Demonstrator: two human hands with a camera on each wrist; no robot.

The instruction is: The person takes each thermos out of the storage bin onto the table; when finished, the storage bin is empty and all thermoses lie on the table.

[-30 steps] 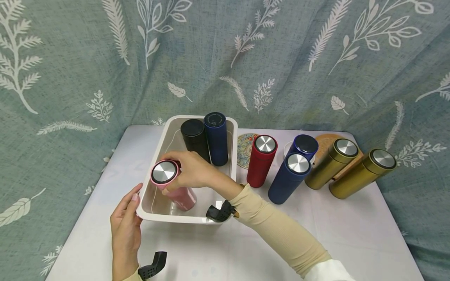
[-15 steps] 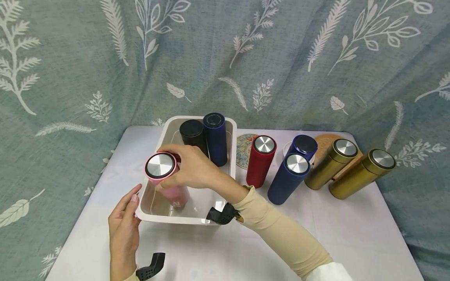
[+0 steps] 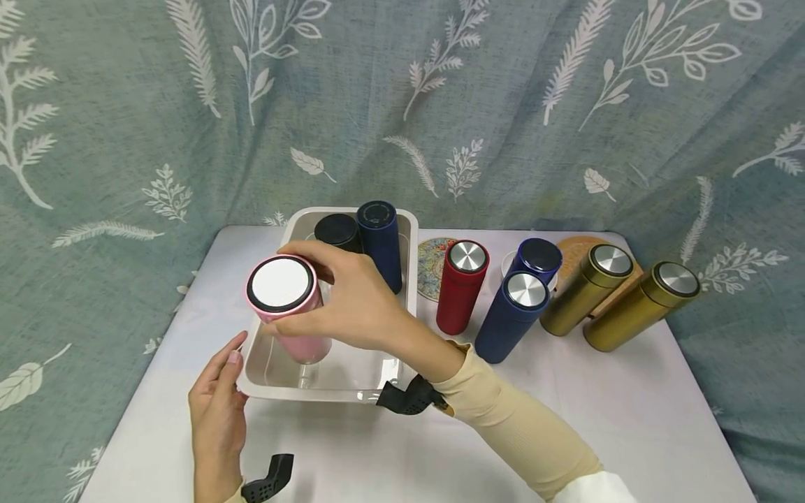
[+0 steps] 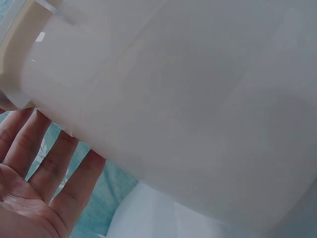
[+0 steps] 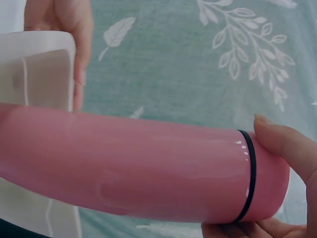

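Note:
My right hand (image 3: 352, 297) grips a pink thermos flask (image 5: 129, 168) round its lid, thumb on one side and fingers on the other. The flask's shiny silver top faces up in the head view, and its lower body hangs within the white plastic bin (image 3: 411, 279). At the bin's near left corner, my left hand (image 3: 219, 405) touches the outer wall below the rim with straight fingers (image 4: 77, 183). A black flask (image 3: 337, 230) and a dark blue flask (image 3: 380, 244) stand together at the back of the bin; my right hand partly covers the black one.
Right of the bin stand a red flask (image 3: 462, 290), a navy flask (image 3: 512, 314), a glossy blue-lidded flask (image 3: 536, 257) and two gold flasks (image 3: 581, 293). A patterned round mat (image 3: 432, 269) and a wooden round board (image 3: 575, 250) lie behind them. A curtain (image 3: 377, 105) hangs at the back.
My right hand has raised the pink flask and brought it slightly left, and its top looks larger and closer. My left hand stays at the bin's corner. The whole head view has shifted slightly.

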